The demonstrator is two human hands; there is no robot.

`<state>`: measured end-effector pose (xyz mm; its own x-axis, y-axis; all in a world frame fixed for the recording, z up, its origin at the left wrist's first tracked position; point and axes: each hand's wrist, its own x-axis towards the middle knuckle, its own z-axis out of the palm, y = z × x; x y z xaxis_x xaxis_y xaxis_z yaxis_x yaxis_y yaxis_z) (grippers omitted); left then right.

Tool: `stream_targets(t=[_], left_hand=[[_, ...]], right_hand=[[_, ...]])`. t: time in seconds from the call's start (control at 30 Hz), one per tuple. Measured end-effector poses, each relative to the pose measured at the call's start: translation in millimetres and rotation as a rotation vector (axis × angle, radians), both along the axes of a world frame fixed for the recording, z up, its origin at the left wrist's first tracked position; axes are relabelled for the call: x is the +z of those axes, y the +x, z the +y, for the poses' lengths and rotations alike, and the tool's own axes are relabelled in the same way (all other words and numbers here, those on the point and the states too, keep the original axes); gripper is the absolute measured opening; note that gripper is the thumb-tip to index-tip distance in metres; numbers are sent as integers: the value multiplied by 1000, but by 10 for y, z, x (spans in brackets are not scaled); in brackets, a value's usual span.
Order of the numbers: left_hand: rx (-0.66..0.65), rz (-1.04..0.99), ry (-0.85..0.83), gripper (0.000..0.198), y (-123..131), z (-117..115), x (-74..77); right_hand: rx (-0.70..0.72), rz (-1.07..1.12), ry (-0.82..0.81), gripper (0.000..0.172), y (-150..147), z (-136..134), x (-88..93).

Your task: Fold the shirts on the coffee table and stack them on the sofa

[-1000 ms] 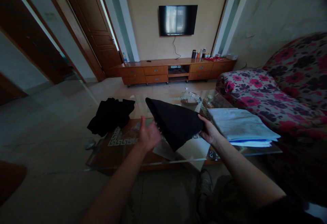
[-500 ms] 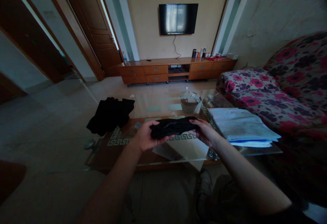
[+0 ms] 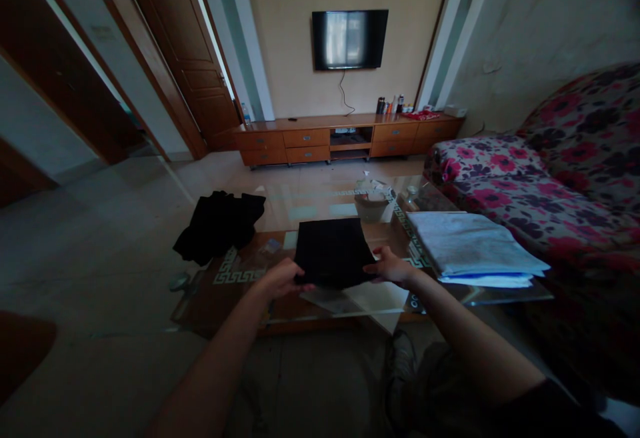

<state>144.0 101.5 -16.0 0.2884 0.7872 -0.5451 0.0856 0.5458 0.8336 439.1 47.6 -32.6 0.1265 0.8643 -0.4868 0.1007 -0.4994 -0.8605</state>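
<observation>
A black folded cloth, squarish and flat, spreads over the glass coffee table in front of me. Its near left corner is pinched by my left hand, fingers closed on the edge. My right hand grips the near right corner the same way. Whether the cloth's underside touches the glass, I cannot tell. Farther left, a rumpled black cloth lies at the table's left end.
Folded pale grey-blue cloths are stacked at the table's right end. Behind my hands stands a small bin with white crumpled stuff inside. A flowered sofa borders the right side, and a low wooden cabinet runs along the far wall.
The black folded cloth was a narrow bundle held up between both hands. Now it is tipped down and forward, its broad flat face showing. Both hands are slightly lower.
</observation>
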Motion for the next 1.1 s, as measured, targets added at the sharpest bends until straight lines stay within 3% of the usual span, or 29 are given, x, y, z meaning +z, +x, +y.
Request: stream_targets(t=[0.07, 0.13, 0.23, 0.33, 0.47, 0.6, 0.7, 0.83, 1.1], left_hand=[[-96, 211, 36, 72, -56, -66, -122], [-252, 538, 225, 80, -107, -127, -162], [-437, 923, 646, 85, -130, -203, -143], [-560, 1015, 1000, 67, -67, -289, -130], [-656, 1036, 1256, 45, 59, -393, -154], [-743, 1033, 1265, 36, 111, -403, -164], [-794, 1043, 1211, 32, 114, -395, -175], [-770, 1070, 1170, 32, 138, -426, -202], [-834, 1068, 1178, 36, 196, -547, -191]], right_hand=[[206, -275, -85, 56, 63, -33, -106], [316, -503, -53, 54, 114, -51, -130], [367, -777, 277, 52, 111, -54, -86], [556, -852, 542, 55, 1, -63, -65], [693, -863, 565, 39, -137, -89, -114], [715, -806, 600, 14, -108, -62, -144], [709, -694, 701, 12, -41, -26, -128], [711, -614, 772, 12, 12, -27, -80], [870, -777, 562, 14, -42, -101, 33]])
